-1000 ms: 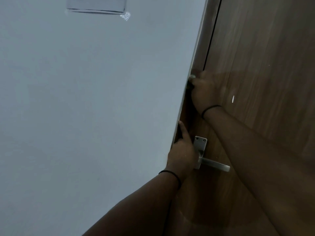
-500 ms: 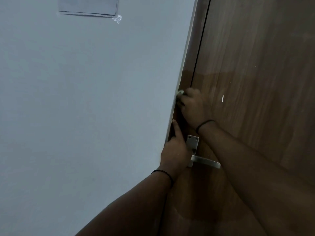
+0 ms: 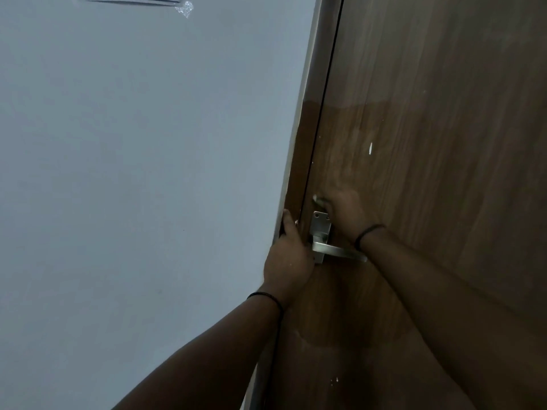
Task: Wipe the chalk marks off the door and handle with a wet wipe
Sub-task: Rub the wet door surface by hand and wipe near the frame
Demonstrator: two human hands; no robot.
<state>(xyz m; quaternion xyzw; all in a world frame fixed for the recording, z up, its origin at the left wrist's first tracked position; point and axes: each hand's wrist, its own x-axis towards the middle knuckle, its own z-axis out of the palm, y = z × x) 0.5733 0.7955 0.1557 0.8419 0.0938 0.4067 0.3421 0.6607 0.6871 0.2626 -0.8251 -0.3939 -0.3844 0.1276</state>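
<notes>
A pale grey-blue wall (image 3: 133, 173) fills the whole area left of the door handle (image 3: 331, 250), plain and matte in dim light. Right of the handle stands the brown wood-grain door (image 3: 444, 143), its surface glossy, with a darker band starting above the handle. Between wall and door, just left of the handle, runs the brown door frame (image 3: 309, 128) with a thin dark gap along it.

The left hand (image 3: 288, 258) lies just left of the handle, fingers curled onto the frame edge, thumb pointing up; it holds nothing that can be seen. The right hand (image 3: 344, 211), blurred, is directly above the handle's metal plate, fingers closed around a pale wet wipe (image 3: 317, 199) pressed to the door near its edge.

A white chalk mark (image 3: 370, 148) sits well above and right of the handle. Small white specks (image 3: 334, 380) lie far below it. A scrap of clear tape (image 3: 185, 8) clings to the wall far up and left.
</notes>
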